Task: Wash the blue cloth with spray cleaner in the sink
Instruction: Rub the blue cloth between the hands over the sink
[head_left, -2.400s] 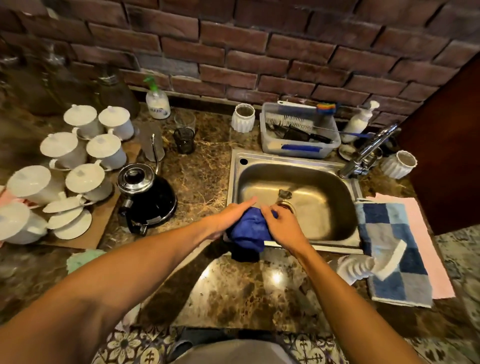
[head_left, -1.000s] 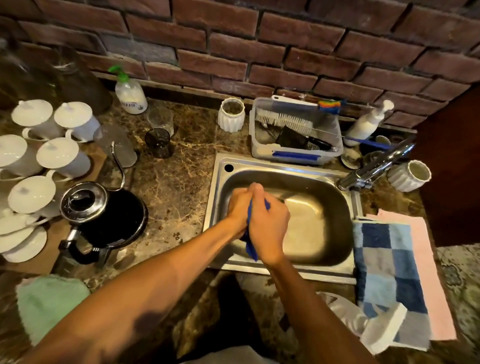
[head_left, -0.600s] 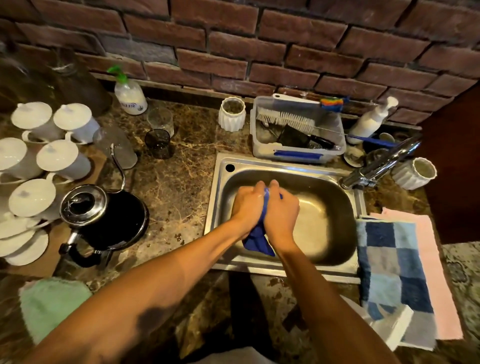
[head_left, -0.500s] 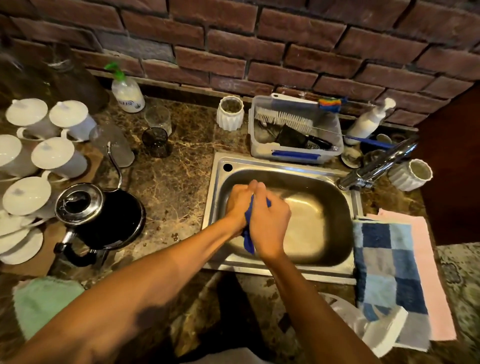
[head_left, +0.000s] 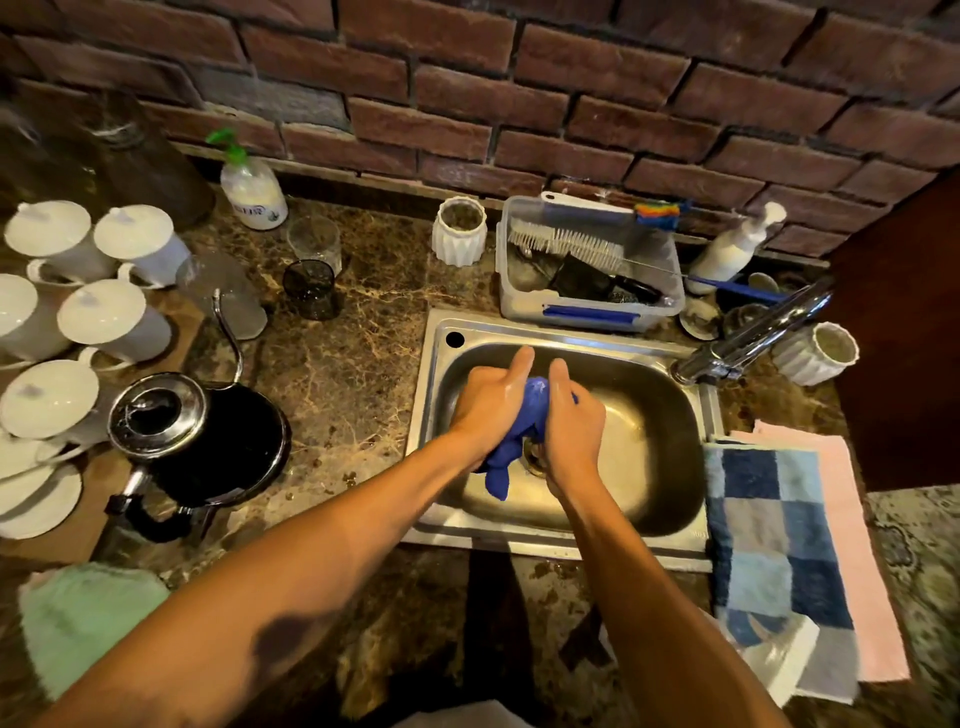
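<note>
Both hands are over the steel sink (head_left: 696, 410) right now. My left hand (head_left: 491, 402) and right hand (head_left: 571, 421) are squeezed onto the blue cloth (head_left: 522, 426) from either side, with the cloth bunched up between my palms. A bit of it pokes out at the far end between my fingers, and a tail hangs down on the near side toward the drain. So the cloth is up in my grip above the basin, roughly over the left-middle of the bowl, not lying on the bottom.

The faucet (head_left: 753, 338) sits at the far right corner of the sink with its spout pointing away to the right; I can't tell if any water is running. To the right of the sink a blue checkered towel (head_left: 769, 530) lies on top of a pink cloth (head_left: 852, 545). A clear tub of brushes (head_left: 587, 270) is just beyond the far rim. Left of the sink there's a black kettle (head_left: 197, 447) on the marble counter (head_left: 343, 364), with white lidded cups (head_left: 104, 317) further left.
</note>
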